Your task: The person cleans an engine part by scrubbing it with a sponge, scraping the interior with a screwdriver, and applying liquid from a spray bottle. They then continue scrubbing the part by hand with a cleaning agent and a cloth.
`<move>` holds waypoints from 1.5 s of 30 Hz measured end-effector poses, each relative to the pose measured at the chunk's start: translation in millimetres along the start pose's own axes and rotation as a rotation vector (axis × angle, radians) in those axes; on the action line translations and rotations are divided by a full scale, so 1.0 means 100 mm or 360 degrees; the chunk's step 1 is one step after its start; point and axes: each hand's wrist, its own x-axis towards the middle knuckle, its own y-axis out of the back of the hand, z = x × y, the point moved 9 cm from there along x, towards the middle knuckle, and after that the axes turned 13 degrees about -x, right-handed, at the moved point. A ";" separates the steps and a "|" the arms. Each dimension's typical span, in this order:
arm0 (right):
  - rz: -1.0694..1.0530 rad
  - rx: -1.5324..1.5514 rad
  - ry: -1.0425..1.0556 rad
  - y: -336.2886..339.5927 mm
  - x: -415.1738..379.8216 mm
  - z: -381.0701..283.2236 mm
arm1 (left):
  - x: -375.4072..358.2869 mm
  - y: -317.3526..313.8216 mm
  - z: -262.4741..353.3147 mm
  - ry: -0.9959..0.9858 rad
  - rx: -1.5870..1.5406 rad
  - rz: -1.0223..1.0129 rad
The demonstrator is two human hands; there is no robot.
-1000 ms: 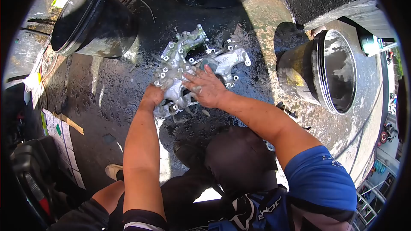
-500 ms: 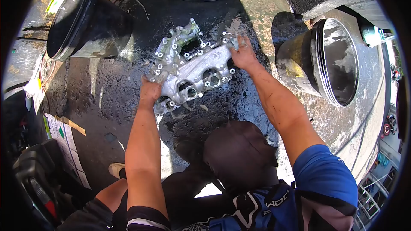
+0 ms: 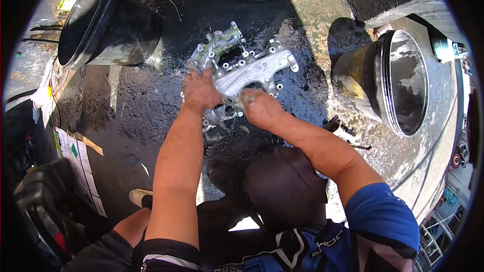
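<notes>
A silvery cast-metal intake manifold, with several bolt holes and round ports, lies on the wet, dark ground in front of me. My left hand rests on its left part, fingers spread over the metal. At the near edge, my right hand has its fingers curled around the casting beside a port opening. Both hands hide some of the ports. The manifold's right end is uncovered.
A black bucket lies tilted at the upper left, and another bucket lies on its side at the right, mouth outward. A small dark part is near my right forearm. A printed sheet lies at the left.
My right hand has left the manifold's far right end and come to its near edge. My left hand has moved from the left end further onto the top. The manifold stays in about the same place.
</notes>
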 end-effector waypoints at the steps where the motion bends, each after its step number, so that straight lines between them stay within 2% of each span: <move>1: -0.0171 -0.0041 -0.0119 -0.14 0.07 0.03 | 0.01 -0.01 -0.02 0.0004 -0.0004 -0.0001; 4: -0.0293 0.0039 -0.0231 -0.16 0.09 0.09 | 0.03 -0.02 -0.03 0.0026 0.0000 0.0000; 8: -0.0191 0.0108 -0.0489 -0.16 -0.05 0.22 | -0.02 -0.01 -0.04 0.0030 -0.0009 -0.0006; 11: -0.0523 0.0204 -0.0307 0.00 -0.28 0.25 | 0.01 0.04 -0.03 -0.0048 0.0018 -0.0056; 12: -0.0291 0.0137 -0.0087 0.11 -0.36 0.18 | 0.02 0.07 -0.01 -0.0054 0.0010 -0.0051; 15: 0.0127 -0.0073 0.0576 0.27 -0.45 -0.02 | -0.02 -0.01 -0.03 -0.0042 0.0012 -0.0076; 16: -0.0251 -0.0206 0.0665 0.00 -0.52 -0.05 | -0.02 0.00 -0.03 -0.0037 0.0026 -0.0058; 19: -0.0702 0.0204 0.0533 0.14 -0.49 -0.23 | 0.01 0.01 -0.07 -0.0051 0.0031 -0.0010; 20: -0.0238 0.0067 0.0534 0.50 -0.31 -0.24 | 0.01 -0.01 -0.08 -0.0053 0.0029 -0.0001; 21: 0.0272 0.0282 0.0575 0.85 -0.10 -0.12 | 0.02 -0.03 -0.09 -0.0051 0.0021 0.0007; 23: 0.0733 -0.0099 0.0439 1.38 0.36 0.01 | -0.02 0.00 -0.10 -0.0052 -0.0002 -0.0025; 24: 0.0835 -0.0315 0.0333 1.44 0.55 0.13 | -0.03 0.03 -0.09 -0.0046 -0.0035 -0.0053; 26: 0.0539 -0.0601 0.0214 1.05 1.10 0.43 | -0.01 0.06 -0.10 -0.0053 -0.0095 -0.0065; 29: -0.0028 -0.0565 -0.0127 0.18 1.48 0.89 | 0.03 0.03 -0.14 -0.0056 -0.0121 -0.0094; 30: 0.0003 -0.0736 -0.0122 0.24 1.39 0.78 | 0.04 0.05 -0.17 -0.0063 -0.0103 -0.0096; 33: -0.0099 -0.0781 0.0049 0.35 1.06 0.55 | 0.02 0.04 -0.15 -0.0075 -0.0113 -0.0094; 34: 0.0008 -0.0733 0.0202 0.35 1.06 0.53 | 0.02 0.04 -0.16 -0.0076 -0.0118 -0.0091; 38: -0.0016 -0.0743 0.0450 0.30 1.10 0.48 | 0.01 0.11 -0.17 -0.0085 -0.0158 -0.0110; 41: -0.0207 -0.0846 0.0581 0.27 0.95 0.43 | 0.02 0.06 -0.18 -0.0107 -0.0166 -0.0108; 45: -0.0340 -0.0539 0.0724 0.59 0.99 0.08 | 0.06 0.06 -0.21 -0.0133 -0.0188 -0.0067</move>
